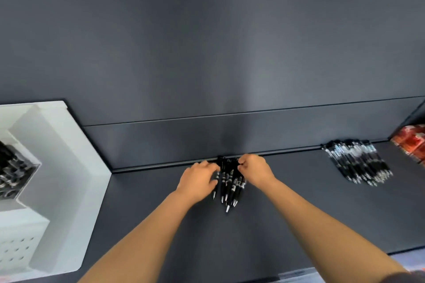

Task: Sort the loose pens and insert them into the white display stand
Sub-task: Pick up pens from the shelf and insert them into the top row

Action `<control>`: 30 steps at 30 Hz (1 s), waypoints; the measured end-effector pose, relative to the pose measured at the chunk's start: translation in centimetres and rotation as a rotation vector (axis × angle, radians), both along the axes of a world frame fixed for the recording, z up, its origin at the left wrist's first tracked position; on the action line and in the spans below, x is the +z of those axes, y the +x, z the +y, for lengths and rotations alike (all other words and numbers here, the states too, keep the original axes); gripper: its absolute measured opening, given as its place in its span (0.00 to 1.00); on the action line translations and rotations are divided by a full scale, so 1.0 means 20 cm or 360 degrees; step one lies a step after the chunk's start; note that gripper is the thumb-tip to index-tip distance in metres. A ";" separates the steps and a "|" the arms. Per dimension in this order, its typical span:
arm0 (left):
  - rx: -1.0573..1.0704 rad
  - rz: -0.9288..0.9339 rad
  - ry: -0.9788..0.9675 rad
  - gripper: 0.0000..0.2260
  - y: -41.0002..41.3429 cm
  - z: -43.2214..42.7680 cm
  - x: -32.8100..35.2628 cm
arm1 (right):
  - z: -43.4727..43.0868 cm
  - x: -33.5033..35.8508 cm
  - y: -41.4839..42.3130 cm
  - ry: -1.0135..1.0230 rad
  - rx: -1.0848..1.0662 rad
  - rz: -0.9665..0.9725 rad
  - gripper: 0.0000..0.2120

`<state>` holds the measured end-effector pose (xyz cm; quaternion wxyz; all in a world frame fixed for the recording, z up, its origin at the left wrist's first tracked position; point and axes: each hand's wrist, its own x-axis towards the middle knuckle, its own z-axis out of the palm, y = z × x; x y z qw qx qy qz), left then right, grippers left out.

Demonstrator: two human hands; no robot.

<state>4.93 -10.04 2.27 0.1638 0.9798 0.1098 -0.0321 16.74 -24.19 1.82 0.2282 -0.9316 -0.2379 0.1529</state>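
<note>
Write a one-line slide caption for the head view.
Left hand and right hand gather black pens on a dark shelf, between the white display stand and another pen pile.

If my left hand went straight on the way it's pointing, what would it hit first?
The bunch of black pens with silver tips, which the left hand seems to hold; behind them, the dark grey back wall.

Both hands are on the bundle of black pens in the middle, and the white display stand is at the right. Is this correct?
Not quite: the head view shows the white display stand at the left, not the right. The left hand and right hand are on the bundle of black pens in the middle.
</note>
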 end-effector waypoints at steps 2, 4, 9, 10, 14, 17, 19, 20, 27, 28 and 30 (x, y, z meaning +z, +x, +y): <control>0.0049 0.0083 -0.0083 0.19 0.04 0.00 -0.05 | 0.02 -0.03 0.03 -0.0046 -0.0076 0.0053 0.13; 0.0103 0.0152 -0.0166 0.20 0.08 0.01 -0.10 | 0.05 -0.06 0.03 -0.0077 -0.0151 0.0157 0.17; 0.0196 0.0247 -0.0274 0.23 0.13 0.02 -0.18 | 0.15 -0.11 0.01 -0.0073 -0.0190 0.0210 0.19; 0.0212 0.0237 -0.0275 0.24 0.14 0.03 -0.18 | 0.17 -0.11 0.00 -0.0056 -0.0177 0.0196 0.19; 0.0263 0.0255 -0.0308 0.23 0.16 0.07 -0.20 | 0.21 -0.12 -0.01 0.0028 -0.0145 0.0236 0.19; 0.0305 0.0201 -0.0288 0.17 0.16 0.08 -0.21 | 0.22 -0.13 -0.02 0.0113 -0.0132 0.0225 0.15; 0.0307 0.0174 -0.0251 0.13 0.15 0.07 -0.21 | 0.22 -0.13 -0.02 0.0174 -0.0153 0.0249 0.15; 0.0302 0.0175 -0.0213 0.12 0.15 0.06 -0.21 | 0.22 -0.13 -0.02 0.0204 -0.0158 0.0262 0.15; 0.0442 0.0217 -0.0161 0.24 0.17 0.04 -0.20 | 0.15 -0.07 -0.01 0.0558 -0.0351 0.0375 0.22; 0.0484 0.0223 -0.0209 0.24 0.17 0.04 -0.20 | 0.14 -0.06 0.00 0.0613 -0.0402 0.0427 0.19; 0.0581 0.0187 -0.0361 0.19 0.17 0.06 -0.19 | 0.11 -0.05 0.00 0.0687 -0.0472 0.0501 0.13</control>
